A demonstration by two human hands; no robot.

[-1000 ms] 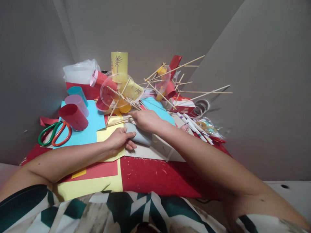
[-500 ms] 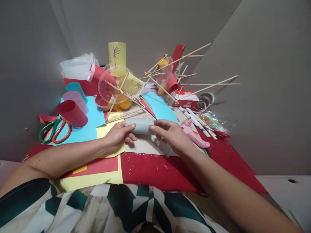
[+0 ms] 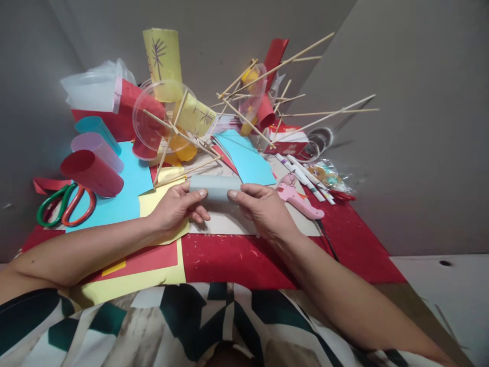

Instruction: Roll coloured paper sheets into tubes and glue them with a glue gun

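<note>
A pale grey-blue paper roll (image 3: 214,185) lies sideways between my two hands, a little above the grey card (image 3: 225,224) on the table. My left hand (image 3: 176,206) pinches its left end with thumb and fingers closed. My right hand (image 3: 262,207) grips the right end the same way. A pink glue gun (image 3: 300,199) lies just right of my right hand.
Red, pink and teal paper tubes (image 3: 89,171) and green and red scissors (image 3: 63,204) sit at the left on blue paper (image 3: 126,199). Behind are clear plastic cups (image 3: 153,120), yellow tubes (image 3: 162,61), wooden skewers (image 3: 267,74), markers (image 3: 303,176) and tape rolls (image 3: 319,140). Grey walls close in.
My right hand came back from the skewer pile and took the right end of the roll. Both hands lifted the roll a little and hold it level.
</note>
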